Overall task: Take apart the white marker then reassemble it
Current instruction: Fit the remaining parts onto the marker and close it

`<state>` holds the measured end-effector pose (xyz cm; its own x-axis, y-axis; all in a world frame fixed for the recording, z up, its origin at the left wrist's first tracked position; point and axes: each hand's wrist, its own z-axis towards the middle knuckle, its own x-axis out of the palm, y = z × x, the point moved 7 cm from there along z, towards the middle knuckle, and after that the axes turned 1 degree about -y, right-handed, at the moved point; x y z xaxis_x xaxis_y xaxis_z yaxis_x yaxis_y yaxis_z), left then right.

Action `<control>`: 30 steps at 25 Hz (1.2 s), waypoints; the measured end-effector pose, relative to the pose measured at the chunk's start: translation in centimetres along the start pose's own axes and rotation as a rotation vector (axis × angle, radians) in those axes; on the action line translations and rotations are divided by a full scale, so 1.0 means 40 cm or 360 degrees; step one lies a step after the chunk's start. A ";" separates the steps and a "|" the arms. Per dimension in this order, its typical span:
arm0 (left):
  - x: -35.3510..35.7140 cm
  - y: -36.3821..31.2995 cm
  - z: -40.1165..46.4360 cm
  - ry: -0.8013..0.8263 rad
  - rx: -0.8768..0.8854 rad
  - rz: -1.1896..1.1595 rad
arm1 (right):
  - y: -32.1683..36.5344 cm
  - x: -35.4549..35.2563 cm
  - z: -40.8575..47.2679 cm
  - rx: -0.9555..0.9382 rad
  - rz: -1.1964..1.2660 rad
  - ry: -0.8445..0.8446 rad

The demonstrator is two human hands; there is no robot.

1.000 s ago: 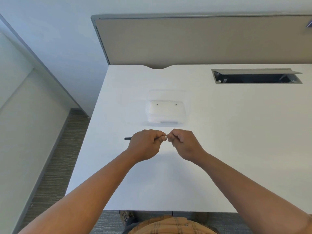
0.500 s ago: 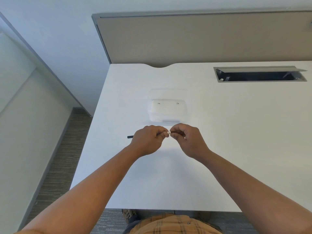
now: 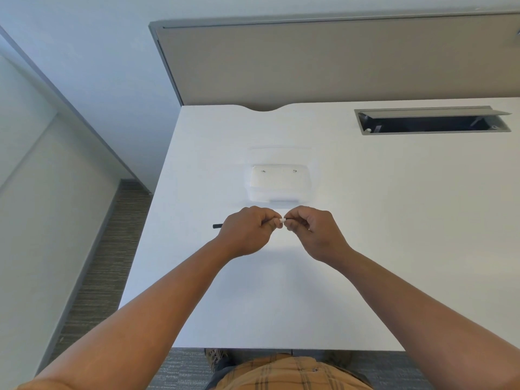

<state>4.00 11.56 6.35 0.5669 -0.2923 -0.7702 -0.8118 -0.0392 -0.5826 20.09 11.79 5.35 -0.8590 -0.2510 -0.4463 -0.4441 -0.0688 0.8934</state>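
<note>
White desk point(image 3: 394, 249) fills most of my view, with a grey partition point(image 3: 337, 60) standing along its far edge and carpet showing on the floor at the left. Reading from the left, the dark end of the marker point(image 3: 217, 226) sticks out past the outer side of the left hand point(image 3: 247, 230), which is clenched around the barrel so that most of it is hidden. The marker's long axis runs left to right, roughly level, just above the desk. Only a short white tip shows at the inner end, in the narrow space between the two hands. The right hand point(image 3: 312, 230) has its fingertips pinched at that white end, and I think they are gripping a small piece there, though the part is too small for me to be sure what it is. The coming move, as I judge it, turns on that axis: the right hand must pull or push straight along the barrel toward its own side while the left holds steady. Beyond the hands a clear plastic box point(image 3: 278, 182) sits on the desk, and far right a cable slot point(image 3: 430, 122) is open. Compared with half a second ago, the hands sit closer together and the white tip looks shorter.
</note>
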 end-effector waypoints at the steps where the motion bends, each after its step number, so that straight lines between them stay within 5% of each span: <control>1: 0.001 -0.001 -0.001 0.0008 0.0002 0.0016 | -0.007 0.003 0.003 0.0052 -0.0023 0.0038; 5: 0.009 0.004 -0.002 0.0054 -0.0013 0.0037 | -0.018 0.012 0.002 0.0171 0.0085 0.0158; 10: 0.010 0.008 0.004 0.0088 -0.0020 -0.0107 | 0.009 -0.005 -0.011 -0.0054 0.0041 -0.0046; 15: 0.017 0.003 0.006 0.0122 0.0031 0.0076 | -0.029 0.018 -0.004 0.0278 0.0132 0.0194; 21: 0.018 0.010 0.010 0.0181 -0.0009 -0.0119 | 0.010 -0.009 -0.017 -0.0021 0.0055 -0.0045; 26: 0.030 0.012 0.006 0.0184 0.0005 -0.0046 | -0.023 0.017 -0.015 0.0369 0.0268 0.0139; 30: 0.036 0.026 0.011 0.0229 -0.0006 -0.0246 | 0.001 -0.005 -0.022 0.0066 0.0144 0.0020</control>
<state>4.03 11.54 4.52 0.6590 -0.4159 -0.6267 -0.7175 -0.0975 -0.6897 20.47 10.99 5.52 -0.8928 -0.2666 -0.3632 -0.3755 -0.0052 0.9268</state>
